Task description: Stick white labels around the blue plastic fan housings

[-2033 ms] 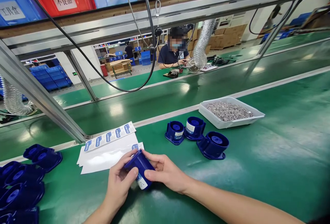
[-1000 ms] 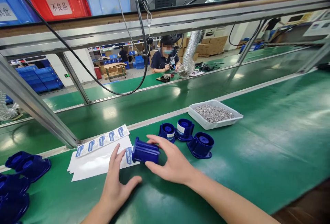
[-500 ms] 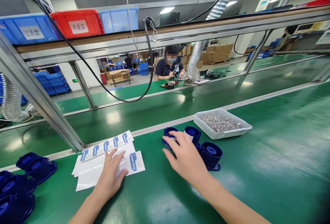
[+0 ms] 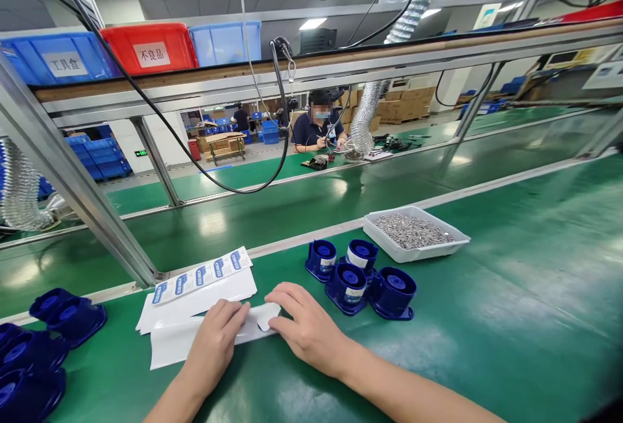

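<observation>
My left hand (image 4: pixel 218 340) is closed on a white label strip (image 4: pixel 170 344), holding it close to the bench. My right hand (image 4: pixel 309 332) pinches the strip's right end, where a white label (image 4: pixel 267 314) curls up with its pale back showing. Behind both hands lies a stack of white backing paper (image 4: pixel 221 302), topped by a sheet of blue-and-white printed labels (image 4: pixel 200 276). Just beyond my right hand stand several dark blue round plastic housings (image 4: pixel 349 287); some carry a label on the side.
A white tray (image 4: pixel 384 241) of small metal pieces sits behind the housings. More blue housings (image 4: pixel 73 319) stand at the left edge. A metal upright (image 4: pixel 104 228) rises at left. Across the bench, a masked person (image 4: pixel 316 128) works. A black cable (image 4: pixel 195 162) hangs in front.
My right hand has come left from over the blue housings to the strip's end. The strip has shifted slightly nearer me, and its right end is now bent up.
</observation>
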### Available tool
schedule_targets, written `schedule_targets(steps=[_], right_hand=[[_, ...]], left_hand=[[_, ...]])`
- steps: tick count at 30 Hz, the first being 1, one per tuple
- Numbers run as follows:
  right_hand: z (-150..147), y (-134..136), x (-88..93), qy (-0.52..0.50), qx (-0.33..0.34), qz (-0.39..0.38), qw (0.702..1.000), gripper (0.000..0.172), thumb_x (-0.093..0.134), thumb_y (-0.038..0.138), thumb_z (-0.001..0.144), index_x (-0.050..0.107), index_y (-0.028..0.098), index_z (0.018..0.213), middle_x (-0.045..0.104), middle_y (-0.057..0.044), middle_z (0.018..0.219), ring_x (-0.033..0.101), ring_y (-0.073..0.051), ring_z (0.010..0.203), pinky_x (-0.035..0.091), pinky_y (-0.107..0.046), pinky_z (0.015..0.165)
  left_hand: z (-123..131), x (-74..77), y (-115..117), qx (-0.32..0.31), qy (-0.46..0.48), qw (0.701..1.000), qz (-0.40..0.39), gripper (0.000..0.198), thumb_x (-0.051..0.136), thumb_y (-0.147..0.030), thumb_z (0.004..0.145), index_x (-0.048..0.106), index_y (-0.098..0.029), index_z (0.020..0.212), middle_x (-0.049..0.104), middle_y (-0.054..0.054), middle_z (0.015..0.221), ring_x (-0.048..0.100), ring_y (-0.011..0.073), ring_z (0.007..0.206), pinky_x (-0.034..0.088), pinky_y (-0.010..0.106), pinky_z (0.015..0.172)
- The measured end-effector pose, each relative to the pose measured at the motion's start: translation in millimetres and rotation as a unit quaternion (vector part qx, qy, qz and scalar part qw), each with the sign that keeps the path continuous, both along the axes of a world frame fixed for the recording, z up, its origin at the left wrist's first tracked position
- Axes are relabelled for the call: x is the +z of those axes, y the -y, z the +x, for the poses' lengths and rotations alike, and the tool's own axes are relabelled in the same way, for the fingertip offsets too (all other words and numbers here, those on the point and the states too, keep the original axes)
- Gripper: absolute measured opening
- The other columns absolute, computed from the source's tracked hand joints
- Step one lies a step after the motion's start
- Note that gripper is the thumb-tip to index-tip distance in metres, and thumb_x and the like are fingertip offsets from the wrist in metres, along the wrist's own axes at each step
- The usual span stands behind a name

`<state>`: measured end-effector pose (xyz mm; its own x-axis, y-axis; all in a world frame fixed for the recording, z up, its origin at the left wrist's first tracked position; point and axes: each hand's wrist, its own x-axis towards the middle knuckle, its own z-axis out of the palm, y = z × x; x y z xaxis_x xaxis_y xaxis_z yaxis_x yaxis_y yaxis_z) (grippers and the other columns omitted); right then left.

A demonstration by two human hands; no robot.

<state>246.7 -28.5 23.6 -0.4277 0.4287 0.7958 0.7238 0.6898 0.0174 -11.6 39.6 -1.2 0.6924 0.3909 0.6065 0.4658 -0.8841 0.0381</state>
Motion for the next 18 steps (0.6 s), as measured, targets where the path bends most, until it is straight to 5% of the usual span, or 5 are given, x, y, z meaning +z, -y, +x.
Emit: schedule_targets(steps=[6, 10, 15, 18], right_hand=[[5.2, 9.2, 14.2, -0.134, 0.076, -0.073, 0.985, 0.016, 0.068, 0.01, 0.096, 0.076, 0.023, 0.092, 0.071, -0.01, 0.111, 0.066, -0.025, 0.108, 0.064, -0.041, 0.087], [9.0, 8.0, 11.5, -0.158, 0.053, -0.106, 0.98, 0.018, 0.068, 0.015, 0.097, 0.079, 0.029, 0.095, 0.072, -0.01, 0.111, 0.072, -0.027, 0.107, 0.067, -0.042, 0.086], [8.4, -0.1, -2.0, -0.166, 0.029, -0.116, 0.979, 0.013, 0.069, 0.029, 0.098, 0.081, 0.034, 0.1, 0.074, -0.011, 0.106, 0.077, -0.028, 0.096, 0.07, -0.036, 0.073], [4.4, 0.8, -5.6, -0.164, 0.034, -0.138, 0.976, 0.014, 0.07, 0.031, 0.098, 0.081, 0.036, 0.105, 0.075, -0.01, 0.108, 0.079, -0.026, 0.093, 0.07, -0.032, 0.071]], left_hand=[[-21.8, 4.4, -36.9, 0.09, -0.016, 0.996, -0.024, 0.045, 0.045, -0.005, 0.103, 0.069, -0.022, 0.136, 0.074, 0.014, 0.119, 0.066, 0.0282, 0.107, 0.061, 0.048, 0.092], [-43.7, 26.3, -53.2, 0.205, -0.063, 0.976, -0.043, 0.044, 0.062, -0.008, 0.094, 0.073, -0.028, 0.132, 0.072, 0.01, 0.136, 0.062, 0.0303, 0.129, 0.053, 0.054, 0.113], [-91.4, 71.1, -64.7, 0.461, -0.032, 0.885, -0.052, 0.044, 0.054, -0.006, 0.095, 0.073, -0.022, 0.131, 0.064, 0.02, 0.146, 0.053, 0.0451, 0.139, 0.039, 0.08, 0.112], [-104.6, 85.5, -63.0, 0.517, -0.034, 0.85, -0.09, 0.04, 0.054, -0.005, 0.091, 0.08, -0.024, 0.114, 0.072, 0.016, 0.13, 0.061, 0.0428, 0.129, 0.039, 0.08, 0.11]])
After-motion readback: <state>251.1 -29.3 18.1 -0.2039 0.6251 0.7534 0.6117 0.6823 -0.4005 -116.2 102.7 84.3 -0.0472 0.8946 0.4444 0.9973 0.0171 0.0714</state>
